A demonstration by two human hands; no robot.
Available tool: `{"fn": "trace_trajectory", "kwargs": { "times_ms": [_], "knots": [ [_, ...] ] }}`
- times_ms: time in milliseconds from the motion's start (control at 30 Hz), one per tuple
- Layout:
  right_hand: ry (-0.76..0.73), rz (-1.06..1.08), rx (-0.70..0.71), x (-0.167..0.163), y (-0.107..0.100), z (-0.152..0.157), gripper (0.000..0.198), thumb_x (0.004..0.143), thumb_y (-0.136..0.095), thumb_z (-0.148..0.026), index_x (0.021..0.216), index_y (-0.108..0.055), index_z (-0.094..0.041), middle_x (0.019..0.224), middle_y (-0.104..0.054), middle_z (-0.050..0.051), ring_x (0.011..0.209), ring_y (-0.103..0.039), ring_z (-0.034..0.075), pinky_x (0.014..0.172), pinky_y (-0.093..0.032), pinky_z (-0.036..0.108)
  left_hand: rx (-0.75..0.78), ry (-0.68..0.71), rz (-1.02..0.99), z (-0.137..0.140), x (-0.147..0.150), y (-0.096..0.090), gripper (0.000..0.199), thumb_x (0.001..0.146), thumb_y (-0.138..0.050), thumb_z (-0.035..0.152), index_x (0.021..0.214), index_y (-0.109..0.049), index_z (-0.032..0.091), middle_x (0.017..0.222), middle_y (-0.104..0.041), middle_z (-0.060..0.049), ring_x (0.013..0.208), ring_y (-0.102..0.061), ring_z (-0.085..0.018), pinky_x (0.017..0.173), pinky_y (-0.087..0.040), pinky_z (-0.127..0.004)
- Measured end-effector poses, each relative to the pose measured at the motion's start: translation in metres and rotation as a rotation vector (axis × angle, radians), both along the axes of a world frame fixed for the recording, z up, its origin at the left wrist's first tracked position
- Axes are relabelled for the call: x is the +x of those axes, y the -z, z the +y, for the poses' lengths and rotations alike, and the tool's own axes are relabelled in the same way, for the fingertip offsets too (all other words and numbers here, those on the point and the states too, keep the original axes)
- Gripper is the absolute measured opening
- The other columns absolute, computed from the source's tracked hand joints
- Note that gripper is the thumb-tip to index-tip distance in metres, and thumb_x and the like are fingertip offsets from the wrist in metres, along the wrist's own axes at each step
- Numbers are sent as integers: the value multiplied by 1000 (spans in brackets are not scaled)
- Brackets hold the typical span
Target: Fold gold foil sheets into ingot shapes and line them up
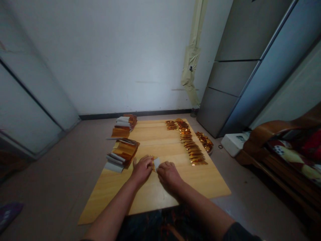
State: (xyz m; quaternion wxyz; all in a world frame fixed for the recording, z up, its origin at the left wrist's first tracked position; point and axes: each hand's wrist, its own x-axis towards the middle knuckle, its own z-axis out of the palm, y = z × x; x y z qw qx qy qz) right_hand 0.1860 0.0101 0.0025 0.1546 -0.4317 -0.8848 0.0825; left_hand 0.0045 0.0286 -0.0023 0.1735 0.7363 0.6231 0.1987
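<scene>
Between my hands, low over the wooden board, is a sheet of gold foil paper [156, 163] with its pale side partly showing. My left hand [143, 170] is closed on its left part, where a bit of gold shows by the fingertips. My right hand [170, 174] pinches its right edge with curled fingers. Left of my left hand lie loose stacks of gold foil paper [125, 150], some sheets turned to their grey-white backs. To the right, a long row of folded gold foil pieces [190, 144] lies overlapping on the board.
The wooden board [150, 134] stands low before a white wall. Beyond its right edge, a container of gold foil pieces [205, 142] rests on the floor. Farther right are a grey refrigerator [228, 73], a white box [233, 144] and a wooden bench [281, 174].
</scene>
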Motion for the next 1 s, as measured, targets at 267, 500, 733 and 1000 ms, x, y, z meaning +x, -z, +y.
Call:
{"fn": "trace_trajectory", "kwargs": {
  "times_ms": [267,500,733,1000],
  "knots": [
    [-90,213,-55,20,3,28,13,83,-66,-22,94,-73,-26,104,-65,2,95,-51,18,84,-34,30,-62,111,-27,9,-12,-1,25,73,-45,13,77,-67,26,137,-59,0,136,-41,-22,113,-2,-62],
    [-107,186,-19,15,13,40,7,82,-69,-24,86,-74,-25,92,-64,2,88,-52,17,78,-34,28,-71,109,-27,8,-11,-2,28,70,-44,13,76,-68,26,139,-57,0,137,-39,-23,112,-1,-63],
    [-195,299,-61,8,14,41,18,86,-60,-18,70,-66,-19,82,-58,2,75,-50,13,69,-37,23,-50,116,16,4,-10,-6,15,74,-51,23,78,-66,26,139,-57,-1,137,-40,-26,112,-6,-64],
    [-198,572,-281,5,-2,32,22,76,-50,-4,82,-65,-19,84,-61,1,83,-57,13,77,-44,23,-34,119,14,4,-11,-3,12,72,-56,28,80,-65,26,139,-57,-1,136,-40,-28,113,-5,-64]
  ]
}}
